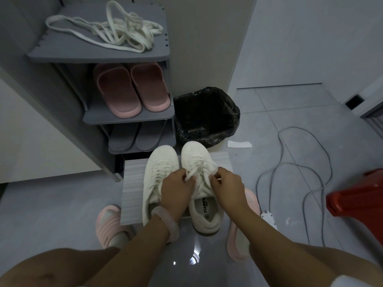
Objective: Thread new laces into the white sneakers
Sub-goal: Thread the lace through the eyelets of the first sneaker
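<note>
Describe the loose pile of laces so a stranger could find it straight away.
Start at the grey shoe rack standing left of the black-lined bin. Go to its top shelf, above the pink slippers. The tangled white laces lie there alone; unlike the laces in the sneakers on the floor, they are threaded through nothing.

Sneakers (178,183) on mat (132,195); bin (205,114) behind; rack (99,52) left.
</note>
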`<state>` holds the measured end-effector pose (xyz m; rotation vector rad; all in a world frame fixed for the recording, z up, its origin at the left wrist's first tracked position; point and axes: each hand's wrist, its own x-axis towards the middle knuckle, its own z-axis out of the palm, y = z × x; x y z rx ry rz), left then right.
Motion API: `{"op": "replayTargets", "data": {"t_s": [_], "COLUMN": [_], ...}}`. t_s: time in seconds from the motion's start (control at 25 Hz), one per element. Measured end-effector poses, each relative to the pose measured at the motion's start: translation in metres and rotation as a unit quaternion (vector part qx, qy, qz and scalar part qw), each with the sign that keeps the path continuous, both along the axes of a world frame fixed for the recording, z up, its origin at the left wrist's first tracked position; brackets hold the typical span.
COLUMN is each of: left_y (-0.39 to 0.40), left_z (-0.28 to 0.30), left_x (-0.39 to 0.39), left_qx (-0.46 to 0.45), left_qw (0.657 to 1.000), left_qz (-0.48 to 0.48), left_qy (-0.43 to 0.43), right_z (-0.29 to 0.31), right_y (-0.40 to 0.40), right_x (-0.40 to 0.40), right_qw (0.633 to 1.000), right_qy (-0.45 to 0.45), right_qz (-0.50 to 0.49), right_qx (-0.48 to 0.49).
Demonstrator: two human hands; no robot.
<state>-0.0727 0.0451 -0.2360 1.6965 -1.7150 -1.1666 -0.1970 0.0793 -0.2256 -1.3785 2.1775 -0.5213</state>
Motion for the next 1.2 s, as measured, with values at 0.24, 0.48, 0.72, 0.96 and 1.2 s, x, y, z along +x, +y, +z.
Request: {"op": "replayTargets", "data": {"t_s": [0.24, 0.48, 0.72, 0.96, 1.2], "left_y": [-0.01, -0.003, -0.015, -0.014, -0.007], "left_z": [-0.004, -0.003, 0.003, 0.005, 0.0], "left_x": [0.002, 0.001, 0.008, 0.006, 0.0], "left_qx": [0.087, 0.083, 0.095, 0.047, -0.052], "left_qw": [0.938, 0.991, 0.947, 0.984, 0.999], "left_qz": [0.238, 0.056, 0.208, 0.086, 0.006], "left_qy": [0.238, 0.089, 0.226, 0.151, 0.007], "right_z": [-0.007, -0.004, 0.0, 0.003, -0.003], "right_y": [-0.003, 0.001, -0.002, -0.002, 0.003], "right_x": [-0.003, -0.002, -0.005, -0.003, 0.001], "right_qw": [0.976, 0.996, 0.964, 0.97, 0.994], "right_qy": [-0.114, -0.073, -0.172, -0.21, -0.087], "right_qz": [-0.172, -0.03, -0.197, -0.12, -0.055], "right_qx": [-0.065, 0.042, -0.056, 0.038, -0.026]}}
